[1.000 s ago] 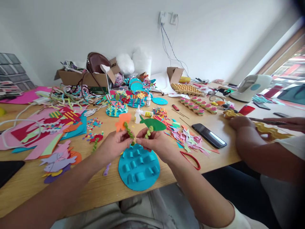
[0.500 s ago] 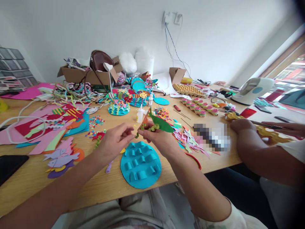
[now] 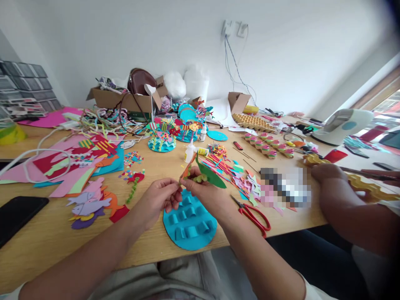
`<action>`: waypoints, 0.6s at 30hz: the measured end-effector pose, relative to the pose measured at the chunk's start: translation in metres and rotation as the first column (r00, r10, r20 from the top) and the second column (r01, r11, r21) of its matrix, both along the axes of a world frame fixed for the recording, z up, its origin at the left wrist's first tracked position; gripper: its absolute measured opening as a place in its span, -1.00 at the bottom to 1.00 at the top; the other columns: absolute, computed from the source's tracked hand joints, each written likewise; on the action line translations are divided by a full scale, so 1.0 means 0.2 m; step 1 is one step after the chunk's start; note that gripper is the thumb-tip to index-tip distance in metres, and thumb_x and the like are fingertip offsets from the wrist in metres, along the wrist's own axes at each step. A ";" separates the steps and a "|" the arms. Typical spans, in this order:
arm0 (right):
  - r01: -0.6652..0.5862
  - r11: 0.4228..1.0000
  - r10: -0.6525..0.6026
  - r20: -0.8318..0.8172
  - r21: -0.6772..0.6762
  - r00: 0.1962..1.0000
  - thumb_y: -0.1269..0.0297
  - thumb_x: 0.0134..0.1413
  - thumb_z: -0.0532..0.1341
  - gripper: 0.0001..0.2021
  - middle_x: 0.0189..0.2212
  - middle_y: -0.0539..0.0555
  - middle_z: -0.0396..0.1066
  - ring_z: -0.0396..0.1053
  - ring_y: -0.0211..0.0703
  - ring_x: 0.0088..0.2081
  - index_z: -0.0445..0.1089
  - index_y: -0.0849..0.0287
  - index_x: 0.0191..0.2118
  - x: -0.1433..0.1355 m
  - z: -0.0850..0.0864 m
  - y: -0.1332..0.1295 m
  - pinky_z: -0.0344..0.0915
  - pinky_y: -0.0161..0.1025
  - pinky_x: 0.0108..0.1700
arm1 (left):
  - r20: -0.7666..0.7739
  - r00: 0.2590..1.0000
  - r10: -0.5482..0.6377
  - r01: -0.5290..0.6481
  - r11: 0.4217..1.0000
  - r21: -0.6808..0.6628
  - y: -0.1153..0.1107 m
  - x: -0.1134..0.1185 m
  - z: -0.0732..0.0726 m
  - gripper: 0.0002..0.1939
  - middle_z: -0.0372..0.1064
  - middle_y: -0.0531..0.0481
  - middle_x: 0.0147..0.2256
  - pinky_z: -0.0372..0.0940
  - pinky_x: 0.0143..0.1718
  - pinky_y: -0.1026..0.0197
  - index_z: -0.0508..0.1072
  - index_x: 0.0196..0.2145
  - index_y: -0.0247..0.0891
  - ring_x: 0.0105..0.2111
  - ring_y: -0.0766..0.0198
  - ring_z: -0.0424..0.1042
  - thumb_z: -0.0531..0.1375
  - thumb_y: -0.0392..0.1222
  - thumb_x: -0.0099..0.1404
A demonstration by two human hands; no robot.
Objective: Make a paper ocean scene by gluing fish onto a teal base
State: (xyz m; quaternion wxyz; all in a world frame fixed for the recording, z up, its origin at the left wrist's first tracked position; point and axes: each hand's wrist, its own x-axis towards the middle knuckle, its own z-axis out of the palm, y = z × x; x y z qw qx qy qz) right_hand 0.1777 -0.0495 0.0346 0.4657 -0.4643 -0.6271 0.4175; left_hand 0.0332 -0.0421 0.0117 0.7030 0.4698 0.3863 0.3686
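Observation:
My right hand (image 3: 203, 187) is closed on a green paper cutout (image 3: 210, 173), pointed at its ends. An orange paper piece (image 3: 189, 166) and a curled yellow-green strip (image 3: 200, 178) are in the same grip. My left hand (image 3: 163, 193) meets it from the left, thumb and finger pinched by the orange piece's lower end; what lies between those fingertips is hidden. Right below both hands lies a round blue disc (image 3: 190, 243) with raised paper loops. Left of my left hand is another curled green strip (image 3: 131, 189) with red paper at its ends.
Red-handled scissors (image 3: 254, 218) lie right of the disc, near paper scraps (image 3: 246, 183). Glue bottles (image 3: 189, 153) stand behind my hands. Paper fish (image 3: 90, 206) and a black phone (image 3: 21, 216) are at left. At right, a co-worker's arm (image 3: 337, 208) rests by egg-carton pieces (image 3: 362, 187).
My left hand has closed in on the right hand, fingertips now touching at the held paper. The view has shifted left, showing more of the scissors and phone.

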 end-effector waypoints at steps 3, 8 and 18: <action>-0.008 0.998 0.004 0.061 0.056 0.998 0.25 -0.10 0.20 -0.88 -0.57 -0.08 0.23 0.20 -0.28 -0.49 0.26 0.13 -0.51 0.00 0.00 -0.01 0.14 -0.35 -0.46 | -0.071 0.998 0.003 -0.003 1.000 0.006 0.01 0.00 0.01 -0.79 0.23 0.14 -0.69 -0.06 -0.75 0.42 0.28 -0.56 -0.28 -0.73 0.48 0.19 0.17 -0.10 0.07; -0.043 0.984 -0.016 0.328 0.172 0.945 0.40 -0.03 0.13 -0.87 -0.57 -0.06 0.25 0.21 -0.28 -0.47 0.24 0.15 -0.55 0.02 0.03 -0.02 0.10 -0.35 -0.43 | -0.193 0.980 -0.036 0.044 0.998 0.035 0.02 0.00 0.02 -0.78 0.15 0.18 -0.72 -0.11 -0.76 0.41 0.25 -0.59 -0.27 -0.75 0.49 0.12 0.15 -0.08 0.04; -0.008 0.999 -0.008 0.333 0.048 0.943 0.32 -0.02 0.17 -0.82 -0.62 -0.11 0.18 0.13 -0.32 -0.52 0.21 0.17 -0.57 0.04 0.00 -0.02 0.02 -0.35 -0.47 | -0.400 0.914 -0.063 0.119 0.986 0.117 0.03 0.00 0.01 -0.85 0.10 0.21 -0.74 -0.07 -0.72 0.40 0.26 -0.56 -0.26 -0.74 0.47 0.07 0.11 -0.13 0.01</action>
